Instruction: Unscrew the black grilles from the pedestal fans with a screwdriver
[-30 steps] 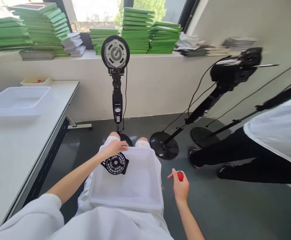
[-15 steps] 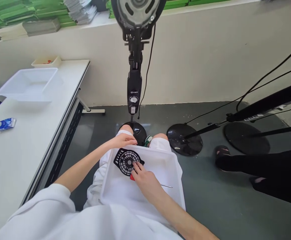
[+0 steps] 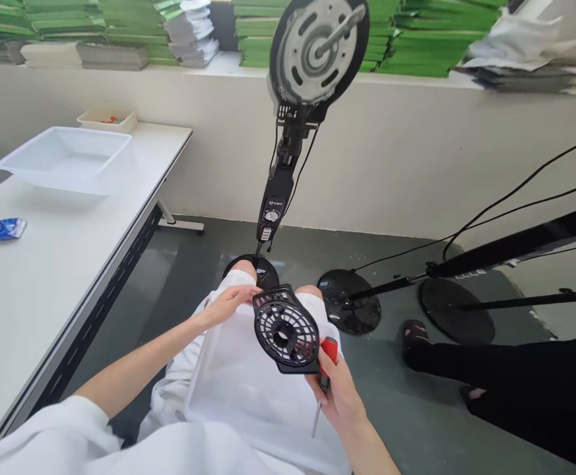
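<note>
A black round fan grille (image 3: pixel 286 333) with slots and a hole in its middle is held up, tilted, over a white tray (image 3: pixel 248 389) on the lap. My left hand (image 3: pixel 231 303) pinches the grille's upper left edge. My right hand (image 3: pixel 334 386) is closed round a screwdriver (image 3: pixel 330 349) with a red and black handle, its metal shaft pointing down, and the fingers also touch the grille's lower right edge.
A standing fan (image 3: pixel 317 56) rises in front of the knees. At the left, a table (image 3: pixel 94 227) bears a white bin (image 3: pixel 72 158), a small tray (image 3: pixel 107 121) and a blue packet (image 3: pixel 1 230). Round black bases (image 3: pixel 350 303) and a person's legs (image 3: pixel 515 369) are at the right.
The grille has been lifted out of the tray and turned, with both hands now at its edges. The screwdriver has come up in my right hand. The camera view has shifted.
</note>
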Available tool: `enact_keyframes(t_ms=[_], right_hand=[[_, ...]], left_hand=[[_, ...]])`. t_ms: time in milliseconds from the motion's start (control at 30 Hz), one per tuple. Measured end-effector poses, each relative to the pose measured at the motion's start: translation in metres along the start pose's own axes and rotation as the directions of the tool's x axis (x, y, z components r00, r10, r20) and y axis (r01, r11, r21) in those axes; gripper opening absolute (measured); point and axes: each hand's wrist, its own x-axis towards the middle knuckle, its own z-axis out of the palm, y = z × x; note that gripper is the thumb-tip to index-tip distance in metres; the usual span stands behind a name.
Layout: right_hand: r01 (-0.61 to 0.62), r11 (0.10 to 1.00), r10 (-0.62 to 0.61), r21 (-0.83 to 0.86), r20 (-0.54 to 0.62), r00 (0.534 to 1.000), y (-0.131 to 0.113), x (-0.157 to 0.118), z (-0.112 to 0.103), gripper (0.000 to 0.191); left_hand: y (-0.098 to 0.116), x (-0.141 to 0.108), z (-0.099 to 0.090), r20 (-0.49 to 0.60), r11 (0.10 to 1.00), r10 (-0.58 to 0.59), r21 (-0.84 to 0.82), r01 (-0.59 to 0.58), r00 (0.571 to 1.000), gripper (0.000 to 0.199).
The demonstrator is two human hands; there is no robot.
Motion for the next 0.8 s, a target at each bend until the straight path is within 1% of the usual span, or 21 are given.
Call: enact_keyframes(t_ms=[67, 100, 133, 200, 267, 333, 367, 433, 500, 533, 567, 633, 700, 800], right_hand=[[-0.010, 0.995, 0.015, 0.099, -0.048, 0.999, -0.004, -0.001, 0.005, 0.065], [-0.012, 0.991, 0.020, 0.134, -0.064, 0.998, -0.006, -0.001, 0.009, 0.067], [-0.012, 0.987, 0.024, 0.161, -0.076, 0.997, -0.007, 0.000, 0.013, 0.069], [-0.006, 0.981, 0.024, 0.193, -0.092, 0.995, -0.011, 0.004, 0.019, 0.069], [0.021, 0.979, 0.004, 0.201, -0.121, 0.993, -0.018, 0.011, 0.019, 0.066], [0.072, 0.979, -0.039, 0.190, -0.171, 0.985, -0.033, 0.019, 0.013, 0.060], [0.113, 0.983, -0.084, 0.146, -0.192, 0.978, -0.044, 0.023, 0.009, 0.057], [0.216, 0.975, -0.221, -0.046, -0.193, 0.956, -0.071, 0.032, 0.000, 0.054], [0.316, 0.906, -0.363, -0.282, -0.133, 0.922, -0.106, 0.041, -0.003, 0.053], [0.353, 0.863, -0.414, -0.360, -0.105, 0.904, -0.125, 0.044, -0.001, 0.055], [0.383, 0.834, -0.452, -0.397, -0.093, 0.887, -0.145, 0.047, 0.001, 0.056], [0.452, 0.799, -0.530, -0.398, -0.110, 0.841, -0.188, 0.053, 0.010, 0.057], [0.544, 0.745, -0.629, -0.387, -0.135, 0.765, -0.231, 0.057, 0.020, 0.054], [0.675, 0.640, -0.755, -0.367, -0.137, 0.641, -0.292, 0.065, 0.030, 0.050]], left_hand=[[-0.007, -0.007, 0.017, 0.103, 0.974, -0.047, -0.217, 0.069, 0.994, 0.080], [-0.007, -0.010, 0.026, 0.129, 0.960, -0.050, -0.269, 0.083, 0.990, 0.077], [-0.006, -0.012, 0.033, 0.121, 0.954, -0.042, -0.289, 0.076, 0.992, 0.072], [0.004, -0.016, 0.043, 0.040, 0.960, -0.001, -0.278, 0.012, 0.999, 0.064], [0.020, -0.017, 0.046, -0.037, 0.969, 0.045, -0.243, -0.053, 0.998, 0.059], [0.039, -0.014, 0.041, -0.071, 0.975, 0.096, -0.194, -0.108, 0.993, 0.056], [0.048, -0.011, 0.038, -0.075, 0.977, 0.115, -0.170, -0.126, 0.991, 0.057], [0.067, -0.004, 0.031, -0.069, 0.978, 0.142, -0.143, -0.150, 0.987, 0.061], [0.088, 0.006, 0.026, -0.091, 0.971, 0.192, -0.130, -0.203, 0.977, 0.068], [0.100, 0.011, 0.026, -0.118, 0.961, 0.236, -0.118, -0.250, 0.964, 0.071], [0.114, 0.017, 0.026, -0.151, 0.946, 0.292, -0.098, -0.308, 0.945, 0.072], [0.148, 0.028, 0.028, -0.214, 0.899, 0.417, -0.047, -0.436, 0.883, 0.072], [0.188, 0.038, 0.031, -0.246, 0.831, 0.539, -0.002, -0.557, 0.805, 0.070], [0.251, 0.051, 0.031, -0.265, 0.707, 0.693, 0.066, -0.705, 0.670, 0.065]])
